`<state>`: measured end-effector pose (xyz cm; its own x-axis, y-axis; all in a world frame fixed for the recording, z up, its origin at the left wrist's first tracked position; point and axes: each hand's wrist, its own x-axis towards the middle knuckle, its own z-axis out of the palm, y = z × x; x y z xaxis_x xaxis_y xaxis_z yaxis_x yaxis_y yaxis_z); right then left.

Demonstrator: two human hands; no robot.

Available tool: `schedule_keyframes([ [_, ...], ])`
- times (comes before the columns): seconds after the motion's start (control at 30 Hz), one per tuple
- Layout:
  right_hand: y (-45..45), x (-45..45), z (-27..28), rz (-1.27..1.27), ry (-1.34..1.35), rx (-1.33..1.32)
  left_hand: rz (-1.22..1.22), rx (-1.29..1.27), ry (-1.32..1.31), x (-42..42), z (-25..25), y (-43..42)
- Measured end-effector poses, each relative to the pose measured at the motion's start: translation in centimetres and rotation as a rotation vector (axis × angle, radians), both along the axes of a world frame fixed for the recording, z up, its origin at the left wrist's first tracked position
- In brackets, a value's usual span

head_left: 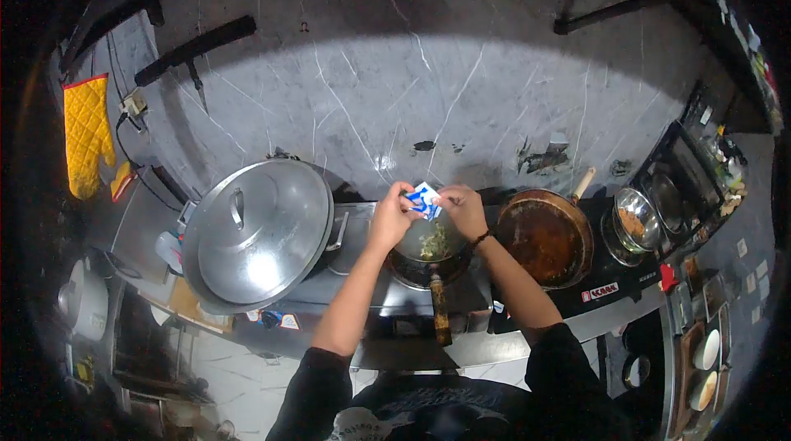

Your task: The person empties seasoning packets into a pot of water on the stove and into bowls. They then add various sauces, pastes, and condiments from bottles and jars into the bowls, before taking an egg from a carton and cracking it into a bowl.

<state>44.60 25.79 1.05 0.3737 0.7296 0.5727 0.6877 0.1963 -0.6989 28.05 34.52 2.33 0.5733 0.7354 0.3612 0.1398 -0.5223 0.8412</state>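
Observation:
My left hand and my right hand both pinch a small blue and white packet, one at each side. The print on it is too small to read. Directly below the packet is a pan with a worn handle pointing toward me. Pale green chopped pieces lie inside, seemingly in cloudy liquid. My hands and the packet cover the pan's far side. A dark beaded bracelet circles my right wrist.
A large metal pot with a domed lid stands at left. On the right are a brown-stained pan and a metal bowl with orange-brown contents. A yellow oven mitt hangs far left. The grey wall rises behind the stove.

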Motion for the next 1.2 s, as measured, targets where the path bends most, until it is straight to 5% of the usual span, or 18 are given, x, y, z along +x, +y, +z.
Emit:
schedule_keyframes([
  [0.47,0.1,1.0,-1.2,0.059,0.160,0.066,-0.133,-0.078,-0.067,0.1,-0.4,1.2],
  [1.2,-0.4,1.6,-0.5,-0.040,-0.050,-0.018,-0.028,0.008,0.008,-0.4,-0.4,1.1],
])
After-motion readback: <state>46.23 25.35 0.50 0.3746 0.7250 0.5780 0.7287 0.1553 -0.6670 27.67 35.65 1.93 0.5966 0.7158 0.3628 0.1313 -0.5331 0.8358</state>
